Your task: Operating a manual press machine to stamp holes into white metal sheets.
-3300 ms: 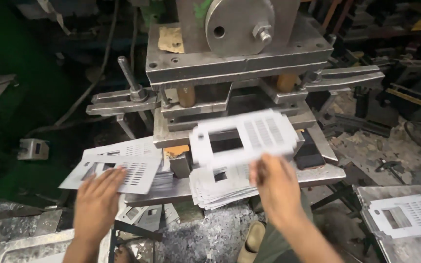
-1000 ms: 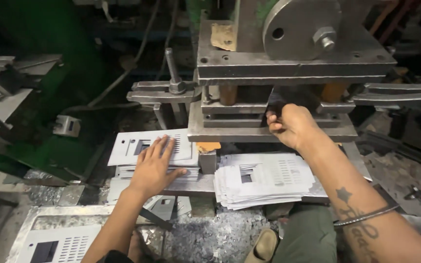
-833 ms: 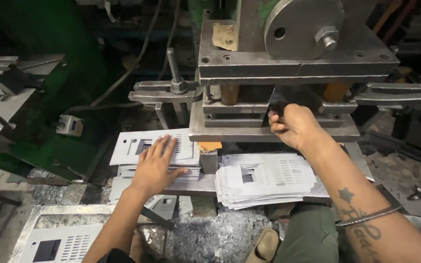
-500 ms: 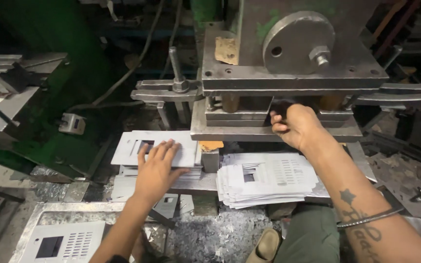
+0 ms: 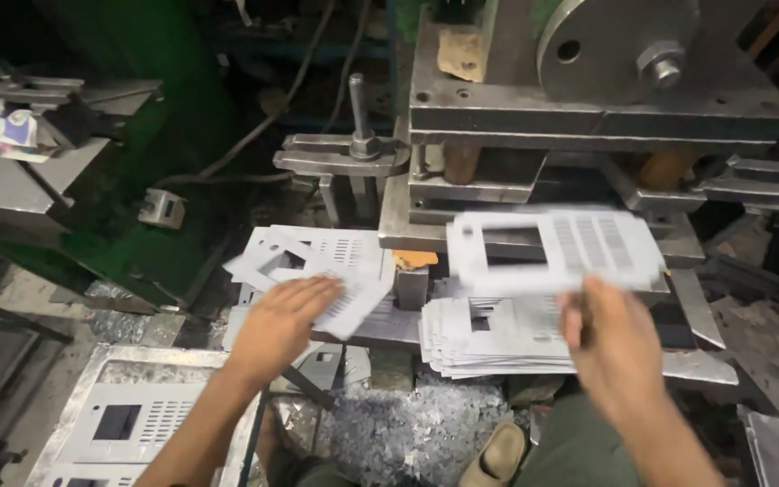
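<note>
My right hand (image 5: 608, 335) holds a flat perforated metal plate (image 5: 554, 250) with a rectangular cut-out, lifted in front of the press die (image 5: 534, 180) and blurred by motion. Under it lies a stack of similar plates (image 5: 489, 335) on the press bed. My left hand (image 5: 279, 317) grips another perforated plate (image 5: 317, 266), tilted, above a small pile at the left of the bed. An orange block (image 5: 415, 260) sits between the two piles.
A heavy steel press with a round flywheel (image 5: 619, 41) fills the upper right. A lever post (image 5: 356, 108) stands on a clamp bracket. A tray with finished plates (image 5: 128, 419) sits lower left; metal scrap (image 5: 407, 424) covers the floor near my shoe (image 5: 498, 455).
My right hand has come back out of the press die holding a plate. My left hand has lifted and tilted a plate off the left pile. The view shifted right.
</note>
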